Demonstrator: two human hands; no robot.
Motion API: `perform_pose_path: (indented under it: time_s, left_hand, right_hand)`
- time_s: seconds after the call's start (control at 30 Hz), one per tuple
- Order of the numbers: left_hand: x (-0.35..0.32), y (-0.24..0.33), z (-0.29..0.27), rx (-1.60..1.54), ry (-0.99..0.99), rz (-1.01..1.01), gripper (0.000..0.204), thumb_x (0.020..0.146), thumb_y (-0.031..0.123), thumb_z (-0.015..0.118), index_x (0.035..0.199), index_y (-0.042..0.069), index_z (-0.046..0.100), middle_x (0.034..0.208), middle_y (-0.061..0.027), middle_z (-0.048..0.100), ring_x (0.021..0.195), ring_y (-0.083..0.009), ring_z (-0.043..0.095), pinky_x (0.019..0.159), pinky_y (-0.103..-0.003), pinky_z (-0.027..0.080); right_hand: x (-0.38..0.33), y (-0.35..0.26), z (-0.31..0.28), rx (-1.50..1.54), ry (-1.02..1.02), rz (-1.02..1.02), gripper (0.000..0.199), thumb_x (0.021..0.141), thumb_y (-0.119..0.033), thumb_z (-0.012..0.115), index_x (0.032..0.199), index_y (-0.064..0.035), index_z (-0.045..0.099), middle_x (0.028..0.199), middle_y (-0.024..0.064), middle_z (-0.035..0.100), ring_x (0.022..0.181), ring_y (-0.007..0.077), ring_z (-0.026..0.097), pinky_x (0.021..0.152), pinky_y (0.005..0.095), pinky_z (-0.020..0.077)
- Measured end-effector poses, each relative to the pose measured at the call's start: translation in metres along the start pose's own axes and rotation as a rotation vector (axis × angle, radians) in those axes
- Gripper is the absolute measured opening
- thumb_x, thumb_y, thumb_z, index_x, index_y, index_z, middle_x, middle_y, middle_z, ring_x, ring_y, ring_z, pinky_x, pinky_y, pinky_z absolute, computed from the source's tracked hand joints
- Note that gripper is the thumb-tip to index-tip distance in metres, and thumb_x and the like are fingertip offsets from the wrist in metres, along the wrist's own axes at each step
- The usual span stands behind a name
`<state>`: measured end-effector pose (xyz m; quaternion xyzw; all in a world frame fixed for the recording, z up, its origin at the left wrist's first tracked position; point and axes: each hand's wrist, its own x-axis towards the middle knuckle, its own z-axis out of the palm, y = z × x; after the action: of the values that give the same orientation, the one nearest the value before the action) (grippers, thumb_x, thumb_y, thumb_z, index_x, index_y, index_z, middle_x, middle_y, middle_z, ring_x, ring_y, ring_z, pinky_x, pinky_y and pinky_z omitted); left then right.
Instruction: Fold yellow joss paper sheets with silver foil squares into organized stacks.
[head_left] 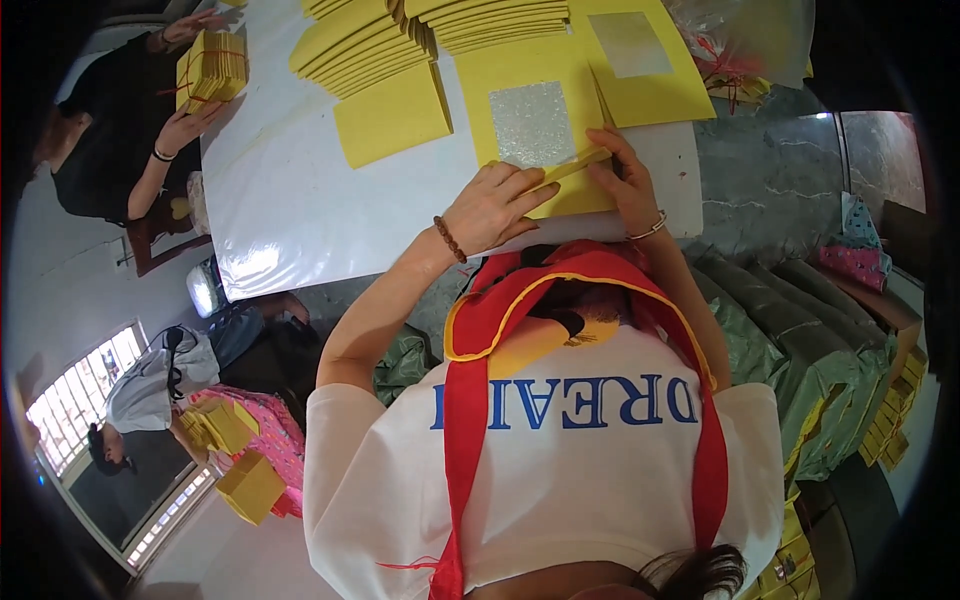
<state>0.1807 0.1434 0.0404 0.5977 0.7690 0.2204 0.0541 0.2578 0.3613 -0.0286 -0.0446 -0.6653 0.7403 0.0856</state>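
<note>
Left hand and right hand, grips closed, pinch a folded yellow paper sheet on the white worktop, frame centre top.

A craft workshop: stacked yellow paper sheets cover a shared white table.

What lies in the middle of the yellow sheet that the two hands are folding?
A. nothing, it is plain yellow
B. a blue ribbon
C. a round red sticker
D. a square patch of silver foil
D: a square silver foil patch sits in the middle of the yellow sheet, just above the left hand and the right hand pressing its near edge.
</note>
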Motion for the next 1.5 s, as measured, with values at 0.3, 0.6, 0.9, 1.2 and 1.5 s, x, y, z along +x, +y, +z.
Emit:
perform_pose_path:
  time_s: [0.3,0.6,0.9,1.2,1.5]
  left_hand:
    - [-0.002,-0.008,-0.002,-0.139,-0.01,-0.017,0.052,0.067,0.017,0.071,0.115,0.007,0.054,0.111,-0.0105,0.052,0.097,-0.027,0.049,0.085,-0.035,0.042]
    - [-0.003,-0.01,-0.001,-0.214,0.037,-0.035,0.036,0.075,0.011,0.066,0.11,0.008,0.059,0.11,-0.013,0.054,0.094,-0.0293,0.052,0.082,-0.037,0.044]
    - [-0.005,-0.01,0.001,-0.218,0.167,-0.074,0.013,0.079,0.005,0.058,0.092,0.005,0.057,0.106,-0.0127,0.056,0.088,-0.0294,0.057,0.074,-0.035,0.049]
    - [-0.007,-0.01,0.008,-0.264,0.24,-0.187,0.019,0.076,0.001,0.056,0.095,0.005,0.055,0.103,-0.0123,0.057,0.088,-0.0287,0.058,0.073,-0.034,0.049]
    - [-0.006,-0.003,0.011,0.047,0.095,0.001,0.035,0.071,0.007,0.061,0.105,0.007,0.057,0.115,-0.0094,0.05,0.09,-0.0249,0.052,0.078,-0.035,0.044]
  right_hand:
    - [0.0,0.0,0.0,0.066,0.001,0.021,0.04,0.08,-0.007,0.062,0.119,-0.0076,0.053,0.128,0.006,0.044,0.125,0.0174,0.034,0.103,0.0292,0.0257]
    - [0.0,0.005,-0.002,0.051,-0.001,0.011,0.04,0.08,-0.007,0.062,0.12,-0.0074,0.053,0.129,0.0065,0.044,0.126,0.0177,0.034,0.104,0.0292,0.0252]
    - [-0.001,-0.001,-0.008,0.234,-0.069,0.071,0.047,0.082,-0.021,0.061,0.126,-0.008,0.049,0.137,0.0101,0.035,0.129,0.0192,0.03,0.106,0.0296,0.0202]
    - [0.001,0.004,-0.005,0.007,-0.079,-0.041,0.045,0.08,-0.019,0.064,0.122,-0.0078,0.051,0.131,0.0071,0.043,0.13,0.021,0.028,0.106,0.0315,0.022]
    - [0.001,0.003,0.001,-0.096,0.006,-0.028,0.025,0.088,-0.008,0.052,0.112,-0.0022,0.055,0.125,0.0048,0.049,0.13,0.0209,0.029,0.106,0.0325,0.0226]
